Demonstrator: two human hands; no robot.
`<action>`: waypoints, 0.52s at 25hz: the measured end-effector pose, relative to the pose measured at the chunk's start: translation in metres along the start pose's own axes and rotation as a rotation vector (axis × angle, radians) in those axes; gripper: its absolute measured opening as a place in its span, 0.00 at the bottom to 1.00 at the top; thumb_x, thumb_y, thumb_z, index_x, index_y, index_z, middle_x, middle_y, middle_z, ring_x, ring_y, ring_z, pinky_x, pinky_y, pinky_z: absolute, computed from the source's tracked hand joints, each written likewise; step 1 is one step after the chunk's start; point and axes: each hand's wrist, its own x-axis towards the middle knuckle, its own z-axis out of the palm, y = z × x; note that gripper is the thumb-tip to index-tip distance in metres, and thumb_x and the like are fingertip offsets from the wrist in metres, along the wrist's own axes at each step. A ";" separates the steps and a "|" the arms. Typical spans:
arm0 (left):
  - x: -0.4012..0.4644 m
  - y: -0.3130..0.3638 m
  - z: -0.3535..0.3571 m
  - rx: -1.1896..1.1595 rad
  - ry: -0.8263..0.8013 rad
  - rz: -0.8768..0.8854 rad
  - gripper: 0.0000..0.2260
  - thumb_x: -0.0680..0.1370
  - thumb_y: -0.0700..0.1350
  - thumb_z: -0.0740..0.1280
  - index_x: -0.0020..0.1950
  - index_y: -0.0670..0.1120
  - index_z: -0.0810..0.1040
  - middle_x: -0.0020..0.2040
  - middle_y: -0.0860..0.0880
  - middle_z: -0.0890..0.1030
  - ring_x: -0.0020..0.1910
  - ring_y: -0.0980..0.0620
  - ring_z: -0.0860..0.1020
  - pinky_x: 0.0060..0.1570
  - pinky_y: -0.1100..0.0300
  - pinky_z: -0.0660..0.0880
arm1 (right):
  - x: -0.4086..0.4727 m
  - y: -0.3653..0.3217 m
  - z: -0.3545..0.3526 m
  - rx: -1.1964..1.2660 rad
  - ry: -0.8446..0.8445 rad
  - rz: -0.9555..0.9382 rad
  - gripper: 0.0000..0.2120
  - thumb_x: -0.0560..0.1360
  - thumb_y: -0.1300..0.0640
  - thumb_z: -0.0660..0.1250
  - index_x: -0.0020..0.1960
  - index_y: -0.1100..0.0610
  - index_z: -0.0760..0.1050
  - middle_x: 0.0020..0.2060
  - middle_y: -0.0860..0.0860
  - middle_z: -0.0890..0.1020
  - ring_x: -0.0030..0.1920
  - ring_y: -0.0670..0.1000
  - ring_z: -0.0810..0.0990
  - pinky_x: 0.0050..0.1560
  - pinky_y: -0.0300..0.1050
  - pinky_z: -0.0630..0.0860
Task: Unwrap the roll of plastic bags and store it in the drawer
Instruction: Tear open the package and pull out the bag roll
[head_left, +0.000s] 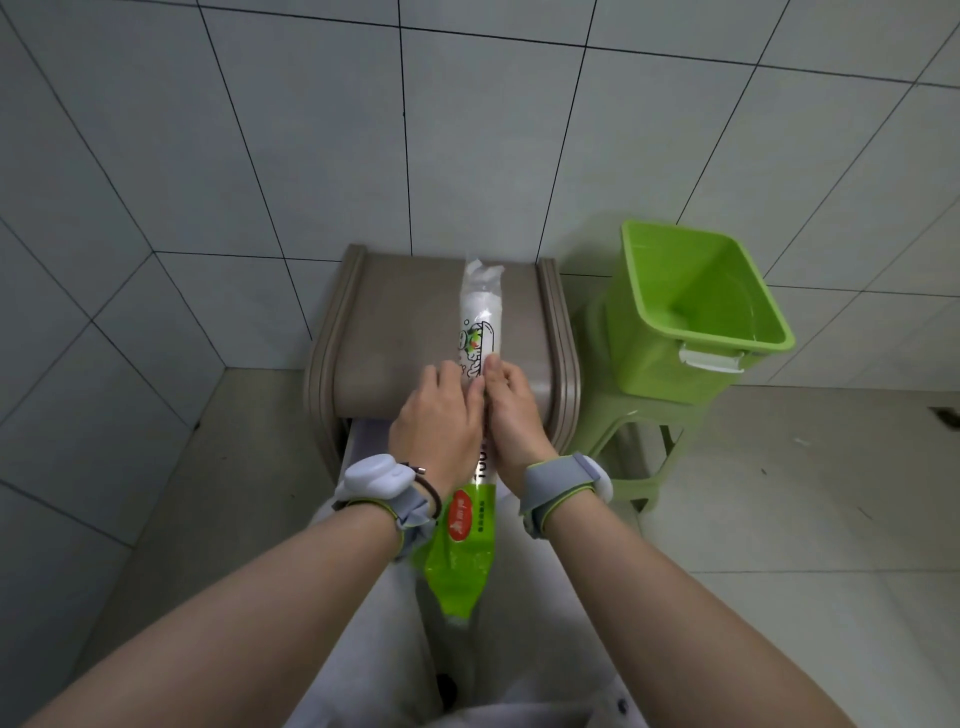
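Both hands (475, 410) on wrapped roll (480, 322)

The roll's wrapper (478, 470) bears digits, perhaps "100"; other print unreadable.

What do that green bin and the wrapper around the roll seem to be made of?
The green bin looks like moulded plastic: uniform bright colour, a soft sheen on its smooth inner walls, and a white clip-on handle. The wrapper on the roll of plastic bags appears to be thin glossy plastic film, partly clear and partly printed green; it crinkles and catches highlights at its loose ends.
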 end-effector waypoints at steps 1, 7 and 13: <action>0.000 -0.001 -0.001 -0.022 -0.005 -0.002 0.14 0.81 0.55 0.54 0.49 0.45 0.68 0.49 0.43 0.74 0.45 0.36 0.77 0.36 0.50 0.67 | -0.002 -0.003 0.001 0.054 -0.002 0.021 0.22 0.79 0.46 0.64 0.64 0.61 0.69 0.47 0.54 0.81 0.43 0.49 0.83 0.45 0.44 0.80; 0.004 0.000 0.000 -0.052 0.020 0.037 0.12 0.83 0.51 0.52 0.49 0.43 0.68 0.48 0.43 0.75 0.44 0.35 0.77 0.37 0.47 0.71 | 0.001 -0.002 0.006 0.041 0.059 0.029 0.23 0.77 0.43 0.66 0.65 0.57 0.67 0.47 0.55 0.80 0.44 0.51 0.82 0.49 0.51 0.80; 0.009 -0.004 0.004 -0.165 0.102 0.042 0.11 0.83 0.45 0.55 0.45 0.40 0.69 0.45 0.39 0.75 0.40 0.36 0.75 0.36 0.52 0.63 | 0.004 0.002 0.004 -0.050 0.112 -0.034 0.22 0.82 0.46 0.58 0.61 0.65 0.71 0.46 0.60 0.81 0.45 0.56 0.80 0.52 0.56 0.78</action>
